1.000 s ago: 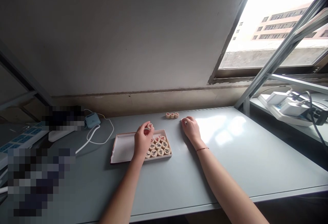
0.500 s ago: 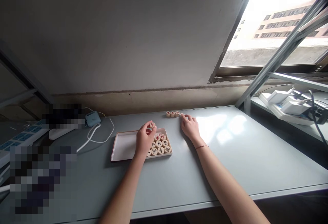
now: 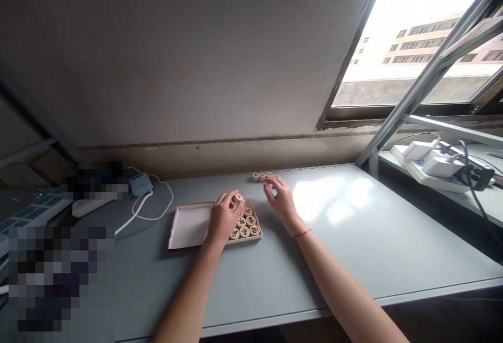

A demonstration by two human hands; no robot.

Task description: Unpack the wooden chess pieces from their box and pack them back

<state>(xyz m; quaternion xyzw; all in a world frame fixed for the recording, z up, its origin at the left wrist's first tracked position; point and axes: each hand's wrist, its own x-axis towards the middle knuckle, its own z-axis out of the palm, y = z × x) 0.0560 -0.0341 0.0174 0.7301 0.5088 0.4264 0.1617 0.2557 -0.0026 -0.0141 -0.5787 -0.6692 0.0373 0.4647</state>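
Note:
My left hand point(image 3: 220, 221) pinches a round Chinese chess piece point(image 3: 238, 197) with a red character, above the right side of a shallow box point(image 3: 189, 223). In that box, wooden pieces point(image 3: 244, 231) with black or red characters lie in rows, partly hidden by the hand. My right hand point(image 3: 283, 204) is in the air with thumb and fingers apart and nothing in it. Just beyond its fingertips, several chess pieces point(image 3: 262, 176) stand side by side in a short row near the table's back edge; the rightmost is partly covered by the fingers.
On the left of the grey table point(image 3: 291, 280) lie a blue adapter point(image 3: 140, 184), a white cable point(image 3: 128, 223) and a power strip point(image 3: 35, 212). Plugged-in white chargers point(image 3: 442, 167) occupy a shelf at right. A wall and window stand behind.
My right hand has let go of the piece at the row's right end and drawn back toward the box. My left hand, holding its piece, has shifted slightly right and nearer.

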